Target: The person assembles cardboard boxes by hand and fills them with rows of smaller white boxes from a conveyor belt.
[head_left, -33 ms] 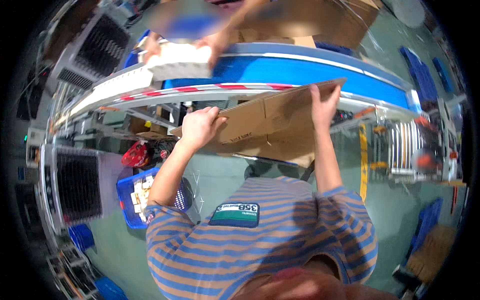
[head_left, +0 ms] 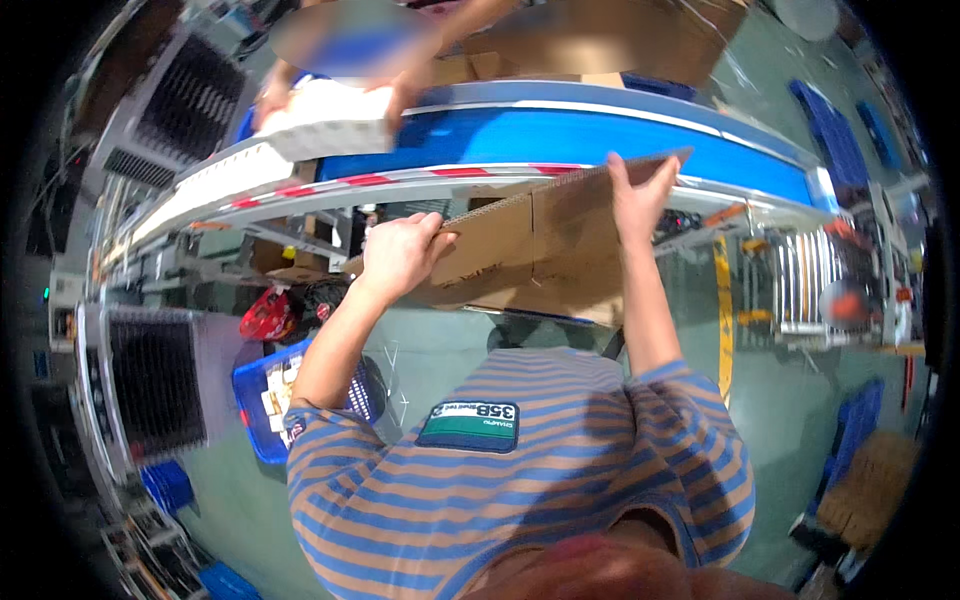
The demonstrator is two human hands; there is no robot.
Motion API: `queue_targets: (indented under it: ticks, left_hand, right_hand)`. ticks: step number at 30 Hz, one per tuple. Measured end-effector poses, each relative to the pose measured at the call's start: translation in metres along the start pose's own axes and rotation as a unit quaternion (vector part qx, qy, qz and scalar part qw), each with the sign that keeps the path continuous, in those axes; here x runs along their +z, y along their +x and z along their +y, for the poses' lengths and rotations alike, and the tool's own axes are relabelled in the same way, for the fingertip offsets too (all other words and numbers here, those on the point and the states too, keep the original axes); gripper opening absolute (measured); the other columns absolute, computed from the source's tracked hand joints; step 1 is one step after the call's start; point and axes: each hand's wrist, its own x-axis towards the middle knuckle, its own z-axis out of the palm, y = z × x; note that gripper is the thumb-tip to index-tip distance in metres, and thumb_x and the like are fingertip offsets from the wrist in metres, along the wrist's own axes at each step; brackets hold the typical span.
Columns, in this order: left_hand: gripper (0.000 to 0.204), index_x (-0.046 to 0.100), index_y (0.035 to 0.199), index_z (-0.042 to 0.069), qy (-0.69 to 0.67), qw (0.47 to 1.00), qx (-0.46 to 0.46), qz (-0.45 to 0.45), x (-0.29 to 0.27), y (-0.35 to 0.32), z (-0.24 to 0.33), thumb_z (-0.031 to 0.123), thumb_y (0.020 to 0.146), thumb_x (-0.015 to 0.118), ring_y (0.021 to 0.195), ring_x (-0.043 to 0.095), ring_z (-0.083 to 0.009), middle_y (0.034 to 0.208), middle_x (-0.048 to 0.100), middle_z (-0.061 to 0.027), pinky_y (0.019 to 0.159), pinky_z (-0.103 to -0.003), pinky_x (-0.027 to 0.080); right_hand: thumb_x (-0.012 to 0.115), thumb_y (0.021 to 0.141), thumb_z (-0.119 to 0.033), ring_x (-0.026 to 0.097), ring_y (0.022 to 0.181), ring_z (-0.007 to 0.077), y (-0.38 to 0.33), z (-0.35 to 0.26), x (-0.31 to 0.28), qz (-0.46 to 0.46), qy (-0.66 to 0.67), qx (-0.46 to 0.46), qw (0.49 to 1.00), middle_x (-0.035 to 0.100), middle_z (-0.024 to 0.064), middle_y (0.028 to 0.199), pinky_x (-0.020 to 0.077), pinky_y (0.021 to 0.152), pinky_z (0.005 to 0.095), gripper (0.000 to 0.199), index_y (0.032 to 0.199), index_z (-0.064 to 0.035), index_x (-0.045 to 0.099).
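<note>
A brown cardboard box [head_left: 540, 245], folded flat, stands tilted in front of me at the near side of the conveyor. My left hand [head_left: 402, 255] is closed on its upper edge at the left, thumb on the near face. At the upper right corner, my right hand [head_left: 643, 198] grips the cardboard, its thumb pointing up near the top edge. Fingers behind the sheet are partly hidden. A crease runs down the middle of the near face, and some dark print shows there.
Beyond the cardboard runs a blue conveyor belt [head_left: 560, 140] with a red-and-white striped edge. Across it, a co-worker's blurred hands hold a white tray-like piece [head_left: 335, 130]. A blue basket [head_left: 250, 420] with pale pieces stands on the floor at left, a metal rack [head_left: 805, 285] at right.
The co-worker's white piece has shifted slightly left. My right thumb has tipped a little to the left; the cardboard has hardly moved.
</note>
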Motion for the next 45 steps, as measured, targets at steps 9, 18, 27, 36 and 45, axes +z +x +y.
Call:
queue_targets:
  ticks: [9, 18, 27, 36, 45]
  left_hand:
    - [0.046, 0.06, 0.105, 0.005, -0.161, 0.966, -0.034, -0.202, -0.007, 0.074, -0.055, 0.045, 0.093, 0.041, 0.09, 0.059, -0.0381, 0.093, 0.063, -0.0235, 0.078, -0.044, 0.044]
    - [0.042, 0.058, 0.119, 0.002, -0.376, 0.918, -0.123, 0.027, -0.02, 0.048, -0.067, 0.01, 0.078, 0.054, 0.081, 0.064, -0.0296, 0.095, 0.065, -0.0158, 0.076, -0.036, 0.051]
    - [0.071, 0.028, 0.139, -0.001, 0.025, 0.997, -0.01, -0.067, 0.148, 0.043, 0.039, 0.031, 0.082, 0.056, 0.136, 0.021, -0.0338, 0.145, 0.024, -0.0197, 0.104, -0.066, 0.016]
    - [0.048, 0.053, 0.118, 0.002, -0.023, 0.943, 0.15, 0.295, 0.031, 0.115, 0.014, 0.024, 0.078, 0.065, 0.094, 0.054, -0.0318, 0.097, 0.058, -0.0135, 0.093, -0.049, 0.036]
    - [0.017, 0.067, 0.085, 0.006, -0.139, 0.976, 0.101, 0.134, 0.092, 0.001, 0.023, 0.02, 0.078, 0.064, 0.081, 0.06, -0.0324, 0.084, 0.064, -0.0139, 0.072, -0.041, 0.048]
  right_hand:
    - [0.075, 0.067, -0.026, 0.006, 0.14, 0.0384, -0.012, -0.018, -0.015, -0.037, 0.077, 0.079, 0.993, 0.006, 0.0316, 0.148, 0.0092, 0.114, 0.0385, 0.111, 0.14, 0.0127, 0.001]
    - [0.056, 0.069, -0.003, 0.035, 0.132, 0.0319, 0.014, -0.069, -0.098, -0.455, -0.025, -0.044, 0.889, 0.027, 0.0292, 0.143, 0.0359, 0.103, 0.035, 0.089, 0.145, 0.0029, 0.009]
    - [0.05, 0.085, -0.058, 0.022, 0.135, 0.0428, -0.104, -0.103, -0.09, -0.74, -0.134, -0.244, 0.612, 0.021, 0.0355, 0.142, 0.0211, 0.112, 0.0442, 0.092, 0.137, 0.013, 0.021]
    - [0.06, 0.082, -0.039, 0.051, 0.11, 0.0311, -0.083, 0.009, -0.001, -0.328, -0.159, -0.439, 0.821, 0.053, 0.0165, 0.116, 0.0399, 0.093, 0.0445, 0.048, 0.115, -0.0045, 0.053]
    - [0.059, 0.081, -0.032, 0.053, 0.107, 0.0257, -0.134, -0.056, -0.006, -0.285, 0.036, -0.345, 0.894, 0.06, 0.0088, 0.109, 0.0376, 0.091, 0.0441, 0.035, 0.106, -0.008, 0.062]
